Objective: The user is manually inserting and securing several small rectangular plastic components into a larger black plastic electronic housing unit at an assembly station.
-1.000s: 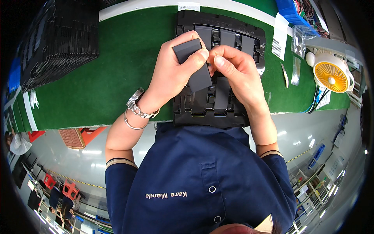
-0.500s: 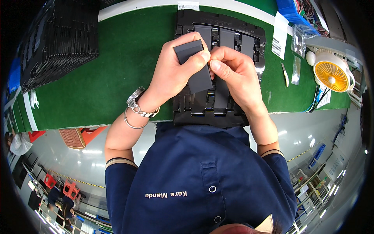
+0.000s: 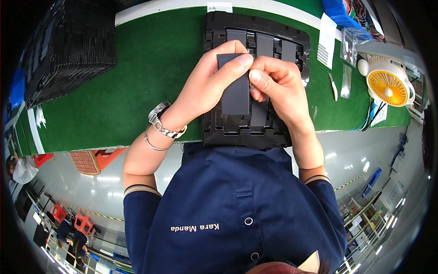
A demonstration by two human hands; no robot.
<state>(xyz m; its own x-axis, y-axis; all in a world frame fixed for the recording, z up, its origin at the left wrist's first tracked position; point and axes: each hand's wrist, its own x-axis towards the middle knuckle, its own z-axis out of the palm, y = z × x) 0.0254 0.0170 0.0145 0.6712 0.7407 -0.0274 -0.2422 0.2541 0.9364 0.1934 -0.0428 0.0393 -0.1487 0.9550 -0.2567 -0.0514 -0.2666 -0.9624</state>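
Observation:
My left hand (image 3: 212, 77) is closed around a flat, dark grey rectangular block (image 3: 235, 98), its thumb lying across the upper end. On the block's right edge, close to the left thumb tip, my right hand (image 3: 283, 86) has thumb and forefinger pinched together. Whatever is between those fingers is too small or hidden to make out. Both hands are above a black moulded plastic tray (image 3: 232, 139). Several similar dark blocks (image 3: 265, 48) sit in its slots, partly covered by my hands.
A tall stack of black trays (image 3: 68, 55) stands at the left of the green table (image 3: 150, 73). To the right lie a printed sheet (image 3: 326, 43), a white-handled slim tool (image 3: 334, 86) and clear plastic bags (image 3: 350, 48). Beyond are a yellow-and-white fan (image 3: 388, 89) and a blue bin (image 3: 344, 18).
The block has turned from a slant to nearly upright in the picture, shifting slightly toward me. Both hands have moved a little to the right, still together at its edge.

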